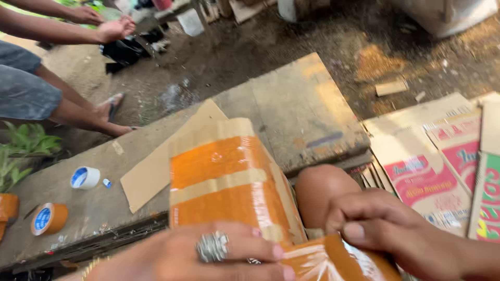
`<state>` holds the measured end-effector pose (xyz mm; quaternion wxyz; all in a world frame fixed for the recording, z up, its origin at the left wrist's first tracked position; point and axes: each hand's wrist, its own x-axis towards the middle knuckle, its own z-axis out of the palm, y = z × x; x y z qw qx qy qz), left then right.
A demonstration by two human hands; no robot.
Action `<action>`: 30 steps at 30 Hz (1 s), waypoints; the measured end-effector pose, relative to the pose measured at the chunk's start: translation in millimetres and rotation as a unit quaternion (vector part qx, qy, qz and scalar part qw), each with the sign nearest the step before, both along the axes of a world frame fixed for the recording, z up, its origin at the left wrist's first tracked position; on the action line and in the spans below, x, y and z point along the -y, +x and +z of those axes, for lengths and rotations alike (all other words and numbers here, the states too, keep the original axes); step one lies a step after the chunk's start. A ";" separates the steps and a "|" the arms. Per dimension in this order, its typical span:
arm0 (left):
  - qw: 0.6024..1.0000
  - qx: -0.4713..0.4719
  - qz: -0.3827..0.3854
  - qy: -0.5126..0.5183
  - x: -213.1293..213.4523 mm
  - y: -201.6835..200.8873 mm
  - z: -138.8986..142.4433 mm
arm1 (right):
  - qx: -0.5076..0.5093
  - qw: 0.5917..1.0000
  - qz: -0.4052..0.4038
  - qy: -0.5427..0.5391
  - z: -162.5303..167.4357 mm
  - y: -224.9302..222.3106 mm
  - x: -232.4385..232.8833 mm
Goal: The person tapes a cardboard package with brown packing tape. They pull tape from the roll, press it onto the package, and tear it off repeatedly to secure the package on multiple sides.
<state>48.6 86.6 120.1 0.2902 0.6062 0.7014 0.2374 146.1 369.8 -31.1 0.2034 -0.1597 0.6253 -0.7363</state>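
Observation:
An orange carton (pixel 226 179) wrapped in brown packing tape stands at the bottom middle of the head view, resting against a flat cardboard sheet (pixel 156 166). My left hand (pixel 208 257), with a large silver ring, presses flat on the carton's near edge. My right hand (pixel 396 231) pinches a strip of clear tape (pixel 317 260) stretched over the carton's orange near face. My bare knee (pixel 317 190) sits just right of the carton.
A worn wooden board (pixel 291 104) bears the carton. A white tape roll (pixel 85 177) and a brown tape roll (pixel 48 218) lie at its left. Flattened printed cartons (pixel 432 166) are stacked at right. Another person's legs (pixel 78 106) and hands (pixel 114 27) are at upper left.

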 end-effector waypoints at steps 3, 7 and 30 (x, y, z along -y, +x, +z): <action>0.988 0.065 0.020 -0.135 5.2 -7.7 -4.6 | 0.023 0.993 -0.031 -0.113 -16.7 5.0 13.0; 0.965 0.225 0.084 -0.104 18.5 -7.3 -17.9 | 0.041 0.969 -0.072 -0.235 -42.5 17.5 22.4; 0.906 -0.353 -0.208 0.102 5.8 -8.4 -19.2 | -0.010 0.979 -0.147 -0.137 -55.6 21.6 10.4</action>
